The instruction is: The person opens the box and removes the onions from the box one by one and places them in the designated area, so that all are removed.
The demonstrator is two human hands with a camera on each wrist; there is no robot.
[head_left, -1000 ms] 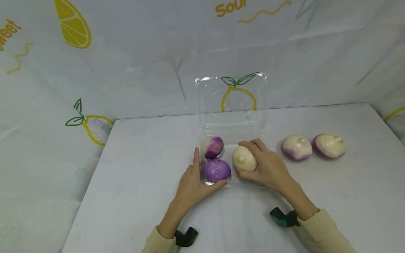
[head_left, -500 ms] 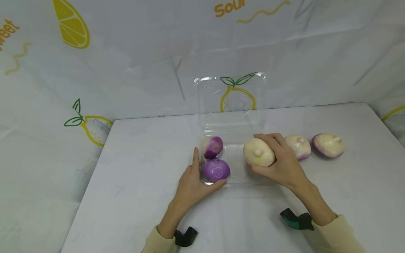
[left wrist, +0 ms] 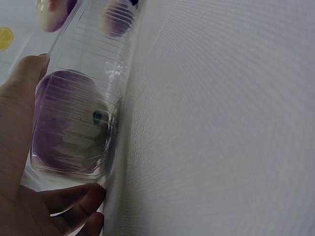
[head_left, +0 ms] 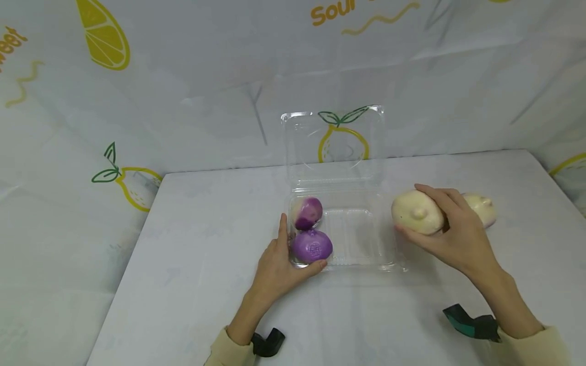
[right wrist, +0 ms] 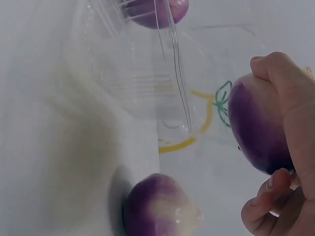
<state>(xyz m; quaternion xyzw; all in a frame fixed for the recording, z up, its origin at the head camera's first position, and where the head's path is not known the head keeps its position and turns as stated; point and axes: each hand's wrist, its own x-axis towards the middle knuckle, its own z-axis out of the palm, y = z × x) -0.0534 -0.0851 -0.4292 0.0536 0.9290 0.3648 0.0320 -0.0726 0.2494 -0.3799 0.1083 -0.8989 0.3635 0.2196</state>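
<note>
A clear plastic clamshell box stands with its lid raised. At its left side lie a purple-and-white turnip and a mostly purple turnip. My left hand spans the front left corner of the box, thumb along the front and straight index finger along the side. My right hand grips a pale turnip just right of the box; its purple underside shows in the right wrist view. Behind that hand another turnip is partly hidden.
A turnip rests on the white table in the right wrist view. A white cloth printed with lemons hangs behind the table. Dark wrist mounts stick out beside both sleeves.
My right hand has lifted the pale turnip out of the box and carried it right, now covering one of the two turnips on the table. My left hand has stayed put.
</note>
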